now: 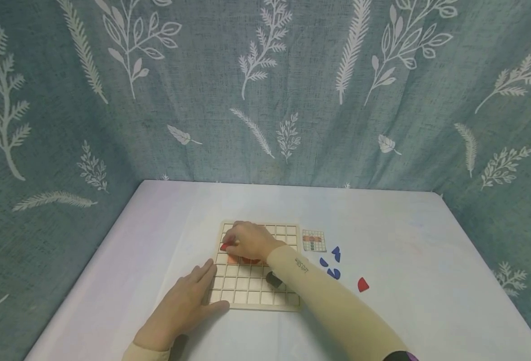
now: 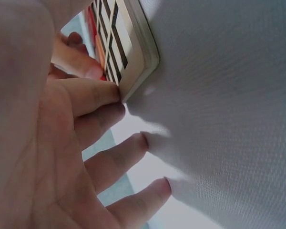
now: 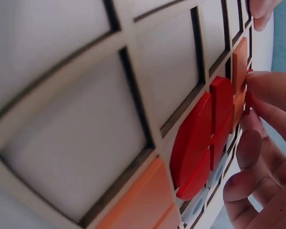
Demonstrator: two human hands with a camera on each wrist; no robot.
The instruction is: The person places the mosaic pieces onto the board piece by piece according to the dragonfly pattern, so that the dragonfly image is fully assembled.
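A pale wooden grid board (image 1: 249, 297) lies on the white table. My right hand (image 1: 252, 241) reaches over its left part and pinches a small red piece (image 1: 224, 247) at the left side of the grid. Orange pieces (image 3: 238, 67) and red curved pieces (image 3: 193, 140) sit in cells beside that hand, along with grey-white pieces (image 3: 197, 205) in the right wrist view. Against the board's left edge and near corner rests my left hand (image 1: 184, 303), its fingers extended and spread. The right hand and forearm hide part of the grid.
Right of the board lies a small pattern card (image 1: 308, 247). Several blue pieces (image 1: 336, 254) are scattered beyond it, and a red wedge-shaped piece (image 1: 363, 285) lies farther right. A dark object (image 1: 273, 280) shows beside the right forearm. A leaf-patterned curtain (image 1: 265, 125) surrounds the table.
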